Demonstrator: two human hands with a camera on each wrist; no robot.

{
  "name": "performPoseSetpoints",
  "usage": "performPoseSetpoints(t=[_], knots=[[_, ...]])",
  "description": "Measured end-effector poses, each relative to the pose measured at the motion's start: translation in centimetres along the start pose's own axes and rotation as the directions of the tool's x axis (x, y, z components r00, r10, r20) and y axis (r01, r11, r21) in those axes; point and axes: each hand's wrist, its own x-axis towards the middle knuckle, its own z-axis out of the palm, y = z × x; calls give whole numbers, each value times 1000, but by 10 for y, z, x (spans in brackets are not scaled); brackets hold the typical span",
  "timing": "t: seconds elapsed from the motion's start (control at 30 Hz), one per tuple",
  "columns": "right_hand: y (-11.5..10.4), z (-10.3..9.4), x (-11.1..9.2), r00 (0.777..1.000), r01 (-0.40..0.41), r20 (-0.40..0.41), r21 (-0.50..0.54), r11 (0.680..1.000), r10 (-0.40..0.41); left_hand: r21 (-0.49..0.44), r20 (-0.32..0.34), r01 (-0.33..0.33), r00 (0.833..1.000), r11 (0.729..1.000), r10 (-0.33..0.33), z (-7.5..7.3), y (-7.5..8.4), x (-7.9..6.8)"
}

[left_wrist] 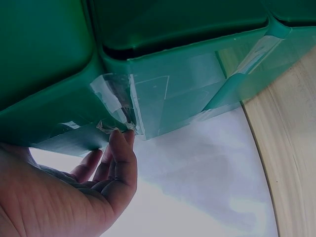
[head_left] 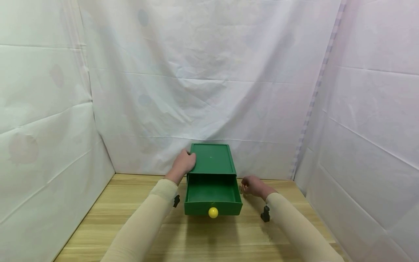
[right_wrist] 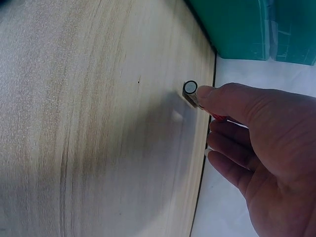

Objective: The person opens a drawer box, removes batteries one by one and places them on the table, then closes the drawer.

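Note:
A green drawer box (head_left: 211, 158) stands near the back of the table, its drawer (head_left: 212, 190) pulled out toward me. A round yellow knob (head_left: 213, 212) sits on the drawer front, and no items show inside. My left hand (head_left: 184, 162) holds the box's left side. In the left wrist view, its bent fingertips (left_wrist: 121, 140) meet the green edge beside clear tape (left_wrist: 112, 96). Right of the drawer, my right hand (head_left: 256, 185) pinches a small battery (right_wrist: 190, 88) low over the table, its round silver end outward. Something red shows under those fingers.
Below lies a light wood-grain table (head_left: 131, 214). White cloth (head_left: 203, 72) hangs behind the box and on both sides. Black camera mounts (head_left: 265, 214) stick out at the wrists. The open drawer extends between my two forearms.

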Motion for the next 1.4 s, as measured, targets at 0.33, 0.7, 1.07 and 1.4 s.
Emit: performPoseSetpoints(t=[0.33,0.7,1.07,1.4], knots=[[1,2,-2,999,31,11,-40,999,-30,-5,0,-4,1000,1000,4,1,-1,-1],[5,7,0,998,52,21,-33,998,-51,6,-9,-4,1000,1000,4,2,-1,-2],[5,9,0,997,74,7,-37,997,-74,1,-7,-5,1000,1000,5,1,-1,-2],[3,9,1,997,82,3,-24,996,-82,13,-14,-2,1000,1000,3,0,1,-3]])
